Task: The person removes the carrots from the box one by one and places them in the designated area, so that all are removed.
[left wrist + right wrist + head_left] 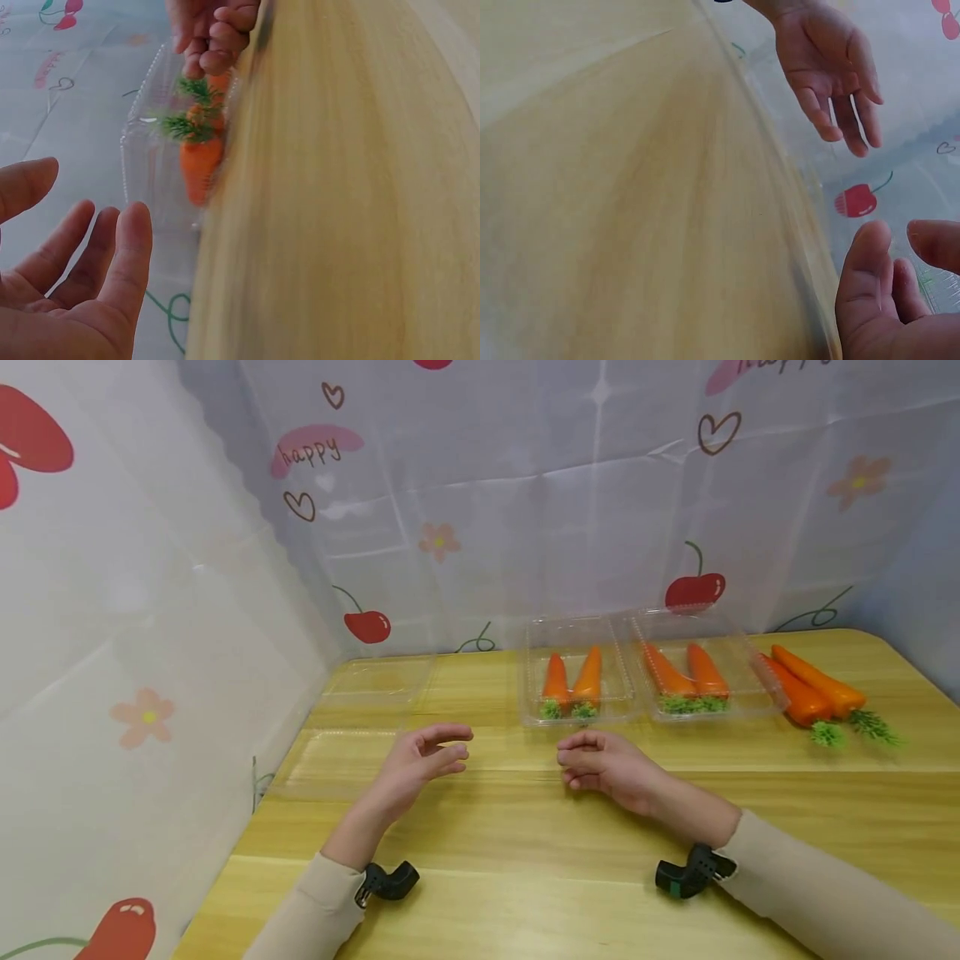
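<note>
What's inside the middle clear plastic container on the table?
The middle clear plastic container holds two orange carrots side by side, their leafy green tops at the near end. The carrots' undersides, and whatever lies directly beneath them, are hidden.

Pale sheet [525,543] w/ cherry prints [367,627] & "happy" txt [311,451] behind wood-grain tbl. [510,902]
</note>
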A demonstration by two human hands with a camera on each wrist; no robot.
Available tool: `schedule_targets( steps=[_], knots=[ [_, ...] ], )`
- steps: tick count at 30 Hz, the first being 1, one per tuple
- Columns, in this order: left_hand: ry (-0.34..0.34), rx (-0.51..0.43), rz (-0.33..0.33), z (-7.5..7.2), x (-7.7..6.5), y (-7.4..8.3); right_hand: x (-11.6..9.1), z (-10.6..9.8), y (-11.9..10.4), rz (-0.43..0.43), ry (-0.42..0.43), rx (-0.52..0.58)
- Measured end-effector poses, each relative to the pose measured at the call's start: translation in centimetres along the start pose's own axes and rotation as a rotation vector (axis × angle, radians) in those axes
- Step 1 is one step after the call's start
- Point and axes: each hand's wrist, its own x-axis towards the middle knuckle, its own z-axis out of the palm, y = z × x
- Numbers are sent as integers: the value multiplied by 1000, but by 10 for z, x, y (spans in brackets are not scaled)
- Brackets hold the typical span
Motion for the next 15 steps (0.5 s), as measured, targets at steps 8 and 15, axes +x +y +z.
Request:
schedule_targets(
  steps=[8,15],
  knots=[
    [-16,-26,-58,10,15,-10,0,-8,-2,29,29,149],
    [0,-71,-60,27,32,-11,1,-11,-4,32,64,238]
  ],
)
